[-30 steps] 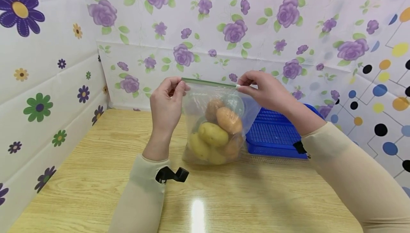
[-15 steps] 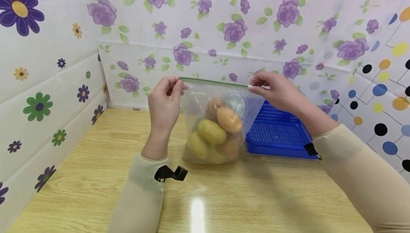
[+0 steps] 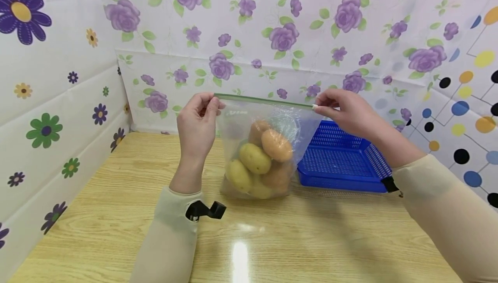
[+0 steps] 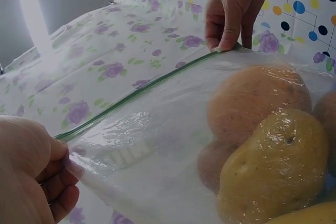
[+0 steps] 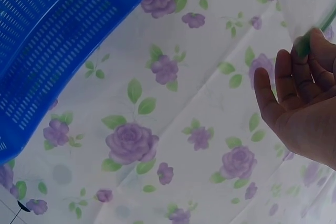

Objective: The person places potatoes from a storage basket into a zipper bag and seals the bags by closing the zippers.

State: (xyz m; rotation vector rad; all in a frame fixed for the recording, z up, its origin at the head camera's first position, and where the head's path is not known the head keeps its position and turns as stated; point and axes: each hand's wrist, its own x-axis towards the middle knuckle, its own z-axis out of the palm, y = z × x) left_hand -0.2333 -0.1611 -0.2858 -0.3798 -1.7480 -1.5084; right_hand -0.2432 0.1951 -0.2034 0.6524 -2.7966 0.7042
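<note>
A clear zip bag [image 3: 235,129] stands on the table, holding several yellow potatoes [image 3: 254,158] and orange-brown, potato-like roundish things [image 3: 277,145]. Along its top runs a green zip strip [image 3: 264,100], stretched straight between the hands. My left hand [image 3: 198,120] pinches the bag's top left corner between thumb and fingers. At the strip's right end, my right hand [image 3: 346,112] pinches a small white slider [image 3: 314,107]. In the right wrist view, the right hand [image 5: 310,93] holds the green end of the strip, its other fingers loosely bent.
A blue perforated plastic basket [image 3: 342,162] sits behind and right of the bag, partly covered by the right forearm. The wooden table [image 3: 116,196] meets flower-patterned cloth walls [image 3: 175,23] at the back and left. Dotted cloth [image 3: 459,114] hangs at the right.
My right hand has slid rightward along the green strip with the white slider, reaching the bag's right end. The left hand has shifted slightly left, and the bag's top is drawn tauter.
</note>
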